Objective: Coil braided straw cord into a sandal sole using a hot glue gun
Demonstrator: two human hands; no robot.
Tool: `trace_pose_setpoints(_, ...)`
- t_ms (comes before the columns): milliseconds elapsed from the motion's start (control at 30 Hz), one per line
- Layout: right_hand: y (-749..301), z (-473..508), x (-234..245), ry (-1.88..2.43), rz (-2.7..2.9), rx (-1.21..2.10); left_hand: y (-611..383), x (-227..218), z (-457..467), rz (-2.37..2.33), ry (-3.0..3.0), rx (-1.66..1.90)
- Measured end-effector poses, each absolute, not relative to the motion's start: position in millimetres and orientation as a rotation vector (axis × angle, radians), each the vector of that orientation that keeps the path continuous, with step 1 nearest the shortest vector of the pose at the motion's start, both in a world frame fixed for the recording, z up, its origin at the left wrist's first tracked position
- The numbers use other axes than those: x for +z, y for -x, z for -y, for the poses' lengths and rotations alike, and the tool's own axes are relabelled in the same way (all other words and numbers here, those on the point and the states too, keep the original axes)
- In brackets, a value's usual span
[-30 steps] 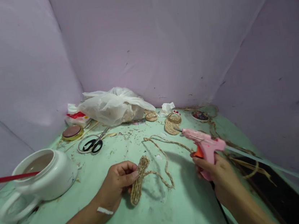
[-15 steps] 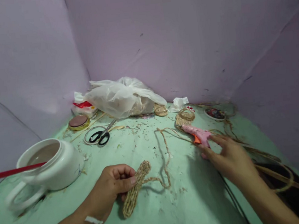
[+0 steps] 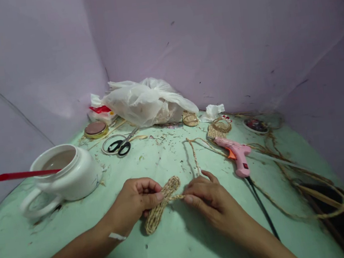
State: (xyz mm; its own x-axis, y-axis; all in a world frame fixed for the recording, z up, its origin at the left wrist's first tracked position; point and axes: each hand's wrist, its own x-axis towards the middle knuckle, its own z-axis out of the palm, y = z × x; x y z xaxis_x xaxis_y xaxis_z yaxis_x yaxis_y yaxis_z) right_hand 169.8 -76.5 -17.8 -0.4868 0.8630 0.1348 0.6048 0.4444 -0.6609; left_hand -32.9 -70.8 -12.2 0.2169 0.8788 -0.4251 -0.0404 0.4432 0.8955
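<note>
My left hand (image 3: 141, 197) pinches a flat, elongated coil of braided straw cord (image 3: 161, 212) between thumb and fingers. From the coil's right side runs the loose braided cord (image 3: 176, 197), and my right hand (image 3: 207, 196) grips it close to the coil between thumb and forefinger. Beyond the right hand the cord bends up the table and away to the right. A pink glue gun (image 3: 239, 154) with an orange trigger lies on its side, apart from both hands, its black cable trailing toward me.
On the left stands a white mug (image 3: 80, 178) with a red stick (image 3: 27, 174). Behind it lie scissors (image 3: 123, 145) and a round tin (image 3: 96, 130). A white plastic bag (image 3: 146, 102) rests by the wall. Loose straw strands (image 3: 298, 214) and a small dish (image 3: 255, 126) are at right.
My right hand has let go of the glue gun, moved left and taken hold of the cord beside the coil. The left hand still holds the coil. The view has shifted slightly.
</note>
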Motion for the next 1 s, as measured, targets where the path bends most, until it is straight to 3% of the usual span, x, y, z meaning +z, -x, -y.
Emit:
trace_pose_setpoints(267, -169, 80, -14, 1.073, 2.267, 0.221, 34, -15, 69, -1.232, -0.958, 0.716)
trace_pose_setpoints(467, -166, 82, -15, 1.041, 2.250, 0.024, 32, -13, 70, -1.237, -0.975, 0.691)
trace_pose_setpoints(1000, -164, 83, -25, 1.040, 2.309, 0.035, 34, -12, 70, -1.129, -1.045, 0.653)
